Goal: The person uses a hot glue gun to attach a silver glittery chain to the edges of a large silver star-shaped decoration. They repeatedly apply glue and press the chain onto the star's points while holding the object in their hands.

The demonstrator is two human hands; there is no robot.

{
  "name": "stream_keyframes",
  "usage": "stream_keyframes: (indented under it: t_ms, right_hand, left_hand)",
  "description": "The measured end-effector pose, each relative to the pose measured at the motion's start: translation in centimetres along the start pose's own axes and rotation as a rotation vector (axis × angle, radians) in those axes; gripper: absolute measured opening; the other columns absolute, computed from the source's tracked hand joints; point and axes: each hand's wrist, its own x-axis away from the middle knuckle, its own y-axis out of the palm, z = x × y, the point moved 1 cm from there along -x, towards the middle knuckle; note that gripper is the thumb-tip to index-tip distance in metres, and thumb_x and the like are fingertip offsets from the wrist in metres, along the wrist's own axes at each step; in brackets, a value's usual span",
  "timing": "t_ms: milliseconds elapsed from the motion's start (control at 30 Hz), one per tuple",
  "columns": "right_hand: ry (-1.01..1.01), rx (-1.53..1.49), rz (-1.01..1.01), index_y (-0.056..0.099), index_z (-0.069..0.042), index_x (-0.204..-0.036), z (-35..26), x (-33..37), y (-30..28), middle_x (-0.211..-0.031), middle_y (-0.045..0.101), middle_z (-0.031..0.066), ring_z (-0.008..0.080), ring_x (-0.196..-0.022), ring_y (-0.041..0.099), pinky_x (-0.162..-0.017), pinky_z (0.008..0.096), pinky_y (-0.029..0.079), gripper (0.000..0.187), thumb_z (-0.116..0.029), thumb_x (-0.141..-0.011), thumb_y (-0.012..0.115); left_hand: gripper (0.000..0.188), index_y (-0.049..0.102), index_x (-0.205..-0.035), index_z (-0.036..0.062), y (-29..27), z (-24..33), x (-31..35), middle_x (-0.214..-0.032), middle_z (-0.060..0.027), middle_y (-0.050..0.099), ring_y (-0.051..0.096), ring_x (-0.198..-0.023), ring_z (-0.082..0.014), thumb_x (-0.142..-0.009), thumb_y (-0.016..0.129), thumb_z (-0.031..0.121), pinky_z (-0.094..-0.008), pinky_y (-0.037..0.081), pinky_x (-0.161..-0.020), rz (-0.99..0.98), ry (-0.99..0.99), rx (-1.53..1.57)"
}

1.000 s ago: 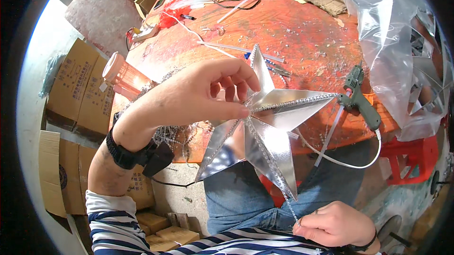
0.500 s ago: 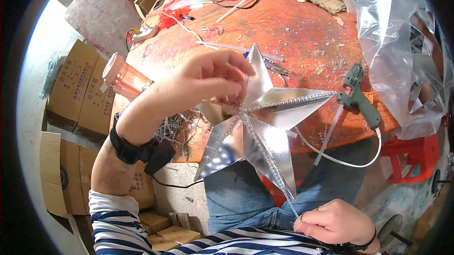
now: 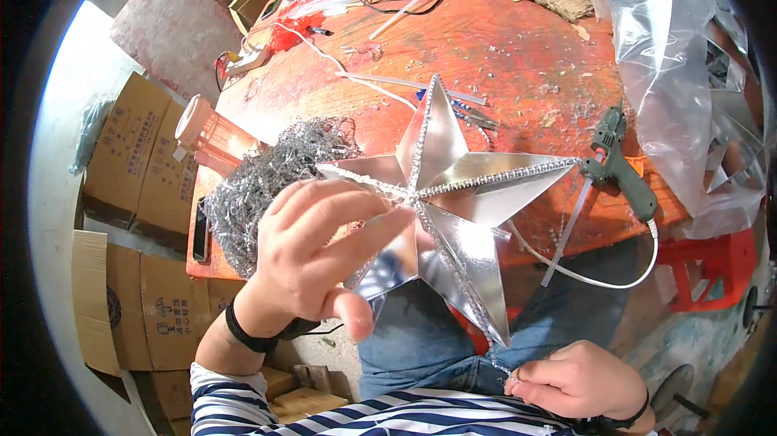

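Observation:
A shiny silver five-pointed star (image 3: 457, 246) lies partly on the table's near edge and partly over my lap. Sparkly silver bead trim (image 3: 502, 179) runs along its ridges. My left hand (image 3: 324, 246) is over the star's lower left arm, fingers stretched toward the centre and thumb apart; I cannot tell if the fingertips press on it. Below the lowest point, my right hand (image 3: 575, 381) pinches the loose end of the trim. A tangled heap of silver trim (image 3: 279, 169) sits left of the star.
A green glue gun (image 3: 622, 165) with a white cord lies right of the star on the red table (image 3: 534, 72). Scissors (image 3: 477, 116) are behind the star. A pink lidded cup (image 3: 214, 137) stands left. Clear plastic bags (image 3: 668, 48) hang at the right; a red stool (image 3: 712, 270) is below.
My left hand has moved down and left from the star's upper arm to its lower left arm, uncovering the trim heap. My right hand stays about where it was.

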Motion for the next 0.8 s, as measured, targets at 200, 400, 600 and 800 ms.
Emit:
stream_keyframes:
  t_ms: [200, 400, 600, 800]
  right_hand:
    - [0.023, -0.004, -0.027, 0.070, -0.002, -0.094, 0.3, 0.0, -0.1, -0.086, 0.073, 0.0092, 0.0252, -0.075, 0.071, -0.068, 0.0321, 0.056, 0.016, -0.015, -0.094, 0.061]
    - [0.008, 0.009, -0.042, 0.070, -0.002, -0.094, 0.2, 0.1, -0.2, -0.086, 0.073, 0.0094, 0.0254, -0.075, 0.071, -0.068, 0.0324, 0.057, 0.016, -0.015, -0.094, 0.061]
    - [0.052, -0.039, -0.024, 0.071, -0.002, -0.093, -0.4, -0.1, -0.5, -0.084, 0.072, 0.0098, 0.0263, -0.074, 0.071, -0.067, 0.0323, 0.056, 0.016, -0.015, -0.094, 0.061]
    - [0.041, -0.055, 0.014, 0.071, -0.003, -0.093, -0.3, 0.1, -0.2, -0.081, 0.072, 0.0093, 0.0259, -0.072, 0.070, -0.066, 0.0322, 0.056, 0.016, -0.016, -0.094, 0.060]
  left_hand:
    - [0.085, 0.072, -0.107, 0.0082, 0.3, 0.2, -0.5, -0.103, -0.0080, 0.064, 0.065, -0.088, -0.0269, -0.079, 0.036, 0.080, -0.0390, 0.052, -0.072, -0.055, 0.052, -0.057]
    - [0.079, 0.070, -0.106, 0.0071, 0.5, 0.3, -0.6, -0.102, -0.0075, 0.064, 0.065, -0.086, -0.0273, -0.080, 0.042, 0.076, -0.0379, 0.053, -0.072, -0.057, 0.031, -0.024]
    - [0.086, 0.071, -0.098, 0.0001, 1.1, 0.3, -0.2, -0.094, -0.0129, 0.065, 0.065, -0.082, -0.0311, -0.088, 0.032, 0.076, -0.0411, 0.055, -0.071, -0.038, -0.023, 0.013]
    - [0.070, 0.070, -0.101, 0.0009, 1.2, 0.3, -0.4, -0.093, -0.0127, 0.064, 0.064, -0.081, -0.0310, -0.092, 0.043, 0.064, -0.0411, 0.054, -0.074, -0.030, -0.053, 0.020]
